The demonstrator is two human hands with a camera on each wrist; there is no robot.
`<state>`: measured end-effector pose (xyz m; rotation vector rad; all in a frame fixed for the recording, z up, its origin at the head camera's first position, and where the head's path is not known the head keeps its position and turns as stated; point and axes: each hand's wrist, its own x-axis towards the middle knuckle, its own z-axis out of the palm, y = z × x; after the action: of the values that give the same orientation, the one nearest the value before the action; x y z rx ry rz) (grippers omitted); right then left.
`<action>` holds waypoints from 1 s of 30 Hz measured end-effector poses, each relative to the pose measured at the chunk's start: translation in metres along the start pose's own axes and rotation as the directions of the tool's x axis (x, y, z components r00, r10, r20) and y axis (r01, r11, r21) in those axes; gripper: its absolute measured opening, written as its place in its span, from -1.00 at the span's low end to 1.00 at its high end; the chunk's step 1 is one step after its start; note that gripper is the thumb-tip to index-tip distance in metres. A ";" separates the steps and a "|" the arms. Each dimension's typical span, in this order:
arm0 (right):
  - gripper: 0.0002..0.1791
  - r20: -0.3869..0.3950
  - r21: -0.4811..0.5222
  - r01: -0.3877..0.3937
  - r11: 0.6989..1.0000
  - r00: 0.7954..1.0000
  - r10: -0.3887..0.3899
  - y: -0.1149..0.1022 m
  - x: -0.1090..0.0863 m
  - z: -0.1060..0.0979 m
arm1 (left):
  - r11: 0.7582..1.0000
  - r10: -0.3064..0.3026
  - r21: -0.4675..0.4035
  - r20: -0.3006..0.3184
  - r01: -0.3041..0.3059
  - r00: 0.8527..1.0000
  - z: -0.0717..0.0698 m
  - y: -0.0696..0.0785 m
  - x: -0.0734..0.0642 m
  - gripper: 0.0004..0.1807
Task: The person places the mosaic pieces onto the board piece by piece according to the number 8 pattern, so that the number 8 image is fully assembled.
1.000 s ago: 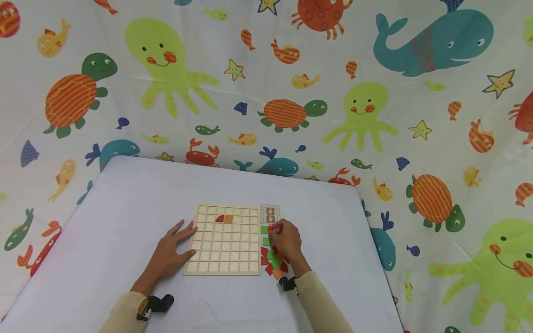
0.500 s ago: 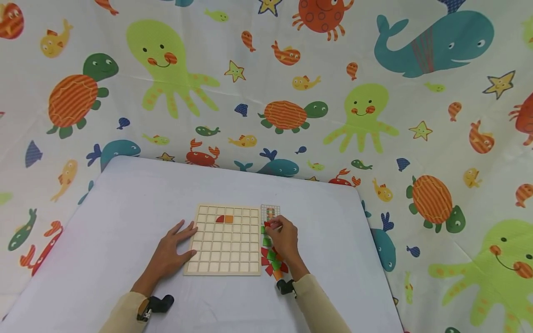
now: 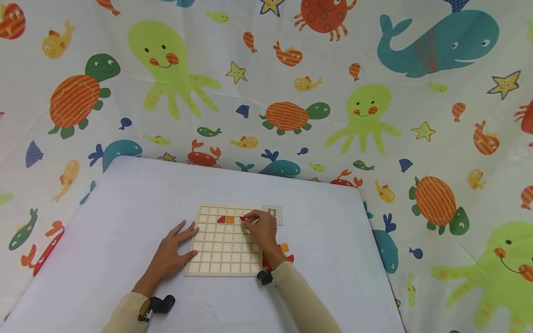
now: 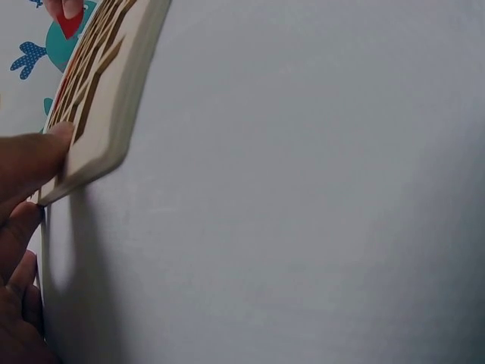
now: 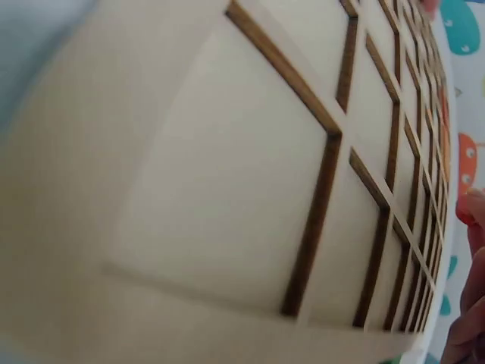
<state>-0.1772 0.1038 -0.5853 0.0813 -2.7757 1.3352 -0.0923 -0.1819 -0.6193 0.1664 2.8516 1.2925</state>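
A wooden grid board (image 3: 225,257) lies on the white table. In one of its upper rows sit a red quarter-circle tile (image 3: 221,219) and an orange square tile (image 3: 230,219), side by side. My left hand (image 3: 170,249) rests at the board's left edge with fingers spread; the left wrist view shows a digit (image 4: 34,163) on the rim. With thumb and fingertips my right hand (image 3: 263,227) pinches another red tile (image 3: 243,218) over that same row, right of the orange square. The left wrist view shows this held red tile (image 4: 71,24) at the top.
A small gridded pattern card (image 3: 278,219) lies beside the board's upper right corner. Loose tiles, among them an orange one (image 3: 284,247) and a red one (image 3: 290,258), lie right of the board, partly hidden by my right forearm. A sea-animal cloth (image 3: 250,162) hangs behind the table.
My right hand has picked up a red tile from the loose ones and carried it left over the board. The left hand has stayed at the board's edge.
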 end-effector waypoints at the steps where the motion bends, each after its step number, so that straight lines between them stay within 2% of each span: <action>1: -0.89 -0.004 -0.035 0.005 0.999 1.000 -0.005 -0.001 0.001 0.004 | 1.000 -0.001 -0.001 0.000 0.001 1.000 0.000 0.000 0.000 -0.20; 7: -0.91 -0.004 -0.180 0.058 0.982 0.998 -0.060 -0.004 0.005 0.017 | 1.000 0.001 -0.005 0.005 -0.001 1.000 0.001 0.002 0.001 -0.19; 14: -0.86 0.055 -0.186 0.096 0.978 0.995 -0.087 -0.008 0.006 0.019 | 1.000 0.002 -0.002 -0.002 -0.002 1.000 0.000 0.002 0.001 -0.19; 20: -0.87 0.057 -0.197 0.109 0.974 0.993 -0.099 -0.009 0.007 0.020 | 1.000 0.001 0.002 -0.003 -0.001 1.000 0.000 0.002 0.001 -0.19; 30: -0.91 0.079 -0.167 0.007 0.986 0.997 0.007 -0.009 0.013 0.020 | 1.000 -0.007 -0.004 0.003 0.007 1.000 0.000 0.003 0.001 -0.20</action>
<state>-0.1901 0.0824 -0.5900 0.1288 -2.9407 1.1172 -0.0933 -0.1803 -0.6170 0.1576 2.8449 1.2952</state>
